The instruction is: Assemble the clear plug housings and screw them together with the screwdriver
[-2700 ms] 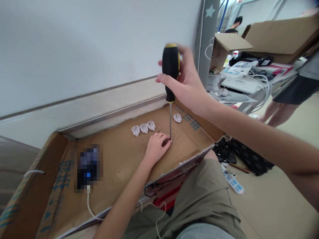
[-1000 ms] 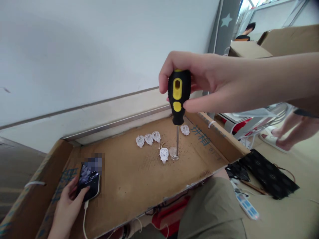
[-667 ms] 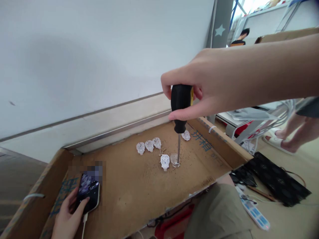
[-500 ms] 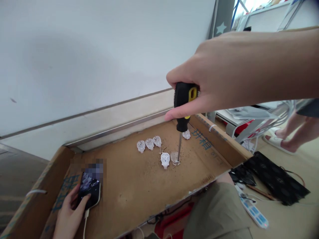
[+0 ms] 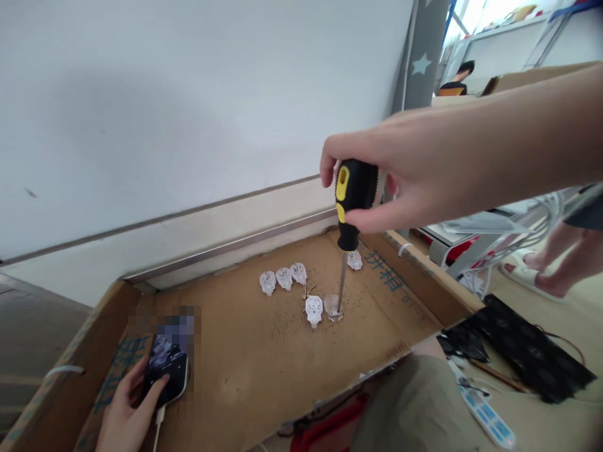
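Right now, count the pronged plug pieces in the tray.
4: left piece, middle piece and right piece in a row; lone piece partly behind the screwdriver. More may be hidden.

You are in what looks like a small workshop or assembly corner: the big cardboard tray before you serves as the bench, with white plug parts, loose screws and a screwdriver over it. To your right, white cables hang by a table, a power strip lies on the bare floor, and another person appears farther back, below a laden shelf.
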`<control>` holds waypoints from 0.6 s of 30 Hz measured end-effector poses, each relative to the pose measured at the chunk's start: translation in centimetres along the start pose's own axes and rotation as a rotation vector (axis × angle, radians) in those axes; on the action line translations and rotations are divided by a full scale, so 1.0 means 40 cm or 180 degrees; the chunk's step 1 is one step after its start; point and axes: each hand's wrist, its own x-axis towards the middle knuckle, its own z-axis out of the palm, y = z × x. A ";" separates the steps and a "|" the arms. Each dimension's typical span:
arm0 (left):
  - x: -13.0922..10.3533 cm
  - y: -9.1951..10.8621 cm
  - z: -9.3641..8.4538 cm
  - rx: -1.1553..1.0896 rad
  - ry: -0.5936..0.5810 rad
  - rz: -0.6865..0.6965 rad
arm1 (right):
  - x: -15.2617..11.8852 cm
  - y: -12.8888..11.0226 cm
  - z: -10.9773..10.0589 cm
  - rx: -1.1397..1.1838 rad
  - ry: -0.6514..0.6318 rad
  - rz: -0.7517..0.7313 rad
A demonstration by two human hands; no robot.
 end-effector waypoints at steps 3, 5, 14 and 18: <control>0.006 -0.010 0.000 -0.0187 -0.0070 -0.0346 | -0.004 -0.023 -0.020 0.0197 -0.0248 0.0134; 0.008 -0.013 0.000 -0.0205 -0.0019 -0.0379 | 0.007 -0.035 -0.036 -0.0406 -0.0398 0.0170; -0.002 0.001 0.003 -0.0272 -0.0067 -0.0414 | 0.037 -0.034 -0.059 0.0101 -0.0929 0.0057; -0.002 -0.010 0.003 -0.0206 -0.0046 -0.0303 | 0.034 -0.030 -0.046 -0.0286 -0.0468 -0.0161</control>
